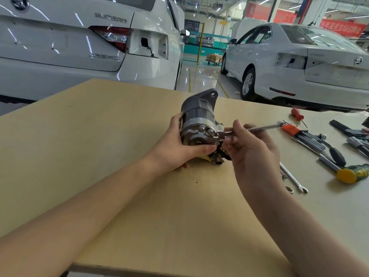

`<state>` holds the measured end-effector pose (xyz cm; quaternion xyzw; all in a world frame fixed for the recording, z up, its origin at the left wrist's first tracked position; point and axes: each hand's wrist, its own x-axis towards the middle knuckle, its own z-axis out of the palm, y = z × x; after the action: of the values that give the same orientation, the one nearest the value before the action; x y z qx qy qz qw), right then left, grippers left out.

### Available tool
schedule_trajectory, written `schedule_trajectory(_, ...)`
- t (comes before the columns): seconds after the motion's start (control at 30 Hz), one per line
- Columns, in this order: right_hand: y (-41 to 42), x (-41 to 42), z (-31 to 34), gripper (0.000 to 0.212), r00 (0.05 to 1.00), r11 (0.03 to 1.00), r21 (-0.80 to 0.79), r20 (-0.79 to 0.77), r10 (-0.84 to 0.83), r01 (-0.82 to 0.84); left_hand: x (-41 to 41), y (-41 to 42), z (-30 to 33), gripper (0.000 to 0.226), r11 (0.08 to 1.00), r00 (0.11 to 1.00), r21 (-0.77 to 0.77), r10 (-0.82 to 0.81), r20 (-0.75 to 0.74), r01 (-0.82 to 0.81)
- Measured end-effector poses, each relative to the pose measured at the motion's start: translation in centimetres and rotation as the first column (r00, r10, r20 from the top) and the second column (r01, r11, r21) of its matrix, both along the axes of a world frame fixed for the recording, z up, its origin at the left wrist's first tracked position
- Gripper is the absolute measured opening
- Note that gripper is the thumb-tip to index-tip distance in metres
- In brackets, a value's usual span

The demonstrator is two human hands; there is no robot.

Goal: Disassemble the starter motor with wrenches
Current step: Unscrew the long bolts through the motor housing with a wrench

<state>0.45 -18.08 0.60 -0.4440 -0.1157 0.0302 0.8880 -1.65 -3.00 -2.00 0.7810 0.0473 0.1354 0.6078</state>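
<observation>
The grey starter motor [196, 118] lies on its side on a tan board [99, 136], its silver end cap with bolts facing me. My left hand [177, 144] grips the motor's end, thumb across the cap's lower edge. My right hand [251, 148] holds a silver wrench [263, 127] by its shaft. The wrench head sits on a bolt at the cap's right side. The handle points right. My right fingers hide the motor's lower right part.
Tools lie on the table to the right: a spanner [293, 177], a yellow-headed hammer [351, 173], a hex key set in an orange holder [295, 131], a red screwdriver [297, 114] and a ratchet [335, 152]. Two white cars stand beyond the table's far edge.
</observation>
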Motion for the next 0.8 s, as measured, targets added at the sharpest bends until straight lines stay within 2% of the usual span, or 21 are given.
schedule_trajectory(0.1,0.31,0.3,-0.39,0.013,0.991,0.995,0.065,-0.1,0.087,-0.081,-0.09,-0.2,0.29,0.116,1.0,1.0,-0.03,-0.001,-0.016,0.0)
schedule_trajectory(0.33,0.29,0.38,-0.35,0.022,0.986,0.988,0.07,-0.085,0.14,-0.135,-0.32,-0.13,0.52,0.117,0.998,1.0,-0.055,-0.024,-0.019,0.023)
schedule_trajectory(0.5,0.3,0.34,-0.26,0.021,0.989,0.992,0.037,-0.079,0.122,-0.119,-0.73,-0.19,0.86,0.114,0.996,0.999,-0.08,-0.042,-0.016,0.041)
schedule_trajectory(0.63,0.17,0.48,-0.4,0.01,0.993,0.995,0.031,-0.071,0.099,-0.097,-0.71,-0.3,0.87,0.111,0.995,0.999,-0.089,-0.05,-0.012,0.048)
schedule_trajectory(0.8,0.06,0.3,-0.38,0.011,0.994,0.996,0.024,-0.057,0.091,-0.089,-0.42,-0.18,0.61,0.114,0.993,0.998,-0.1,-0.057,0.001,0.057)
